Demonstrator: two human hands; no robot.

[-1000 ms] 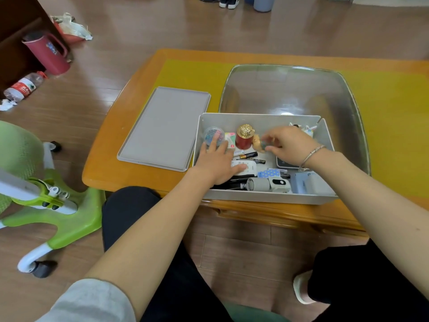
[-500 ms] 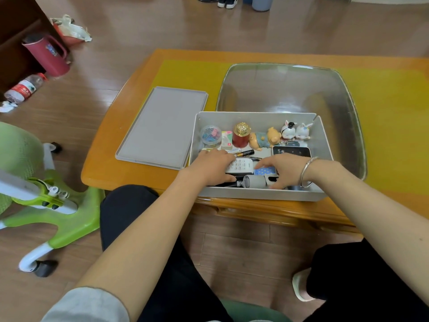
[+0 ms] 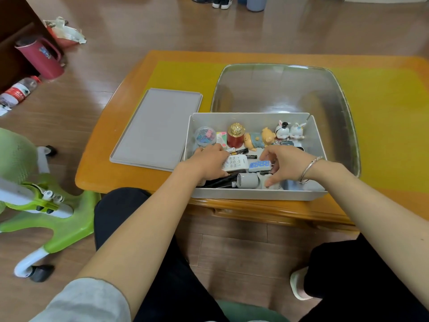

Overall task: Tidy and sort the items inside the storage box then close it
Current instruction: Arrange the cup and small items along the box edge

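Grey lid (image 3: 156, 129) (flat) beside storage box (image 3: 255, 194)

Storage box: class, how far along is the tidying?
Done: small figures and a red jar stand along the storage box's far wall. In hand: both hands, left and right, work among loose items near the white remote. Left: sorting the front pile, then fitting the grey lid, lying beside the box.
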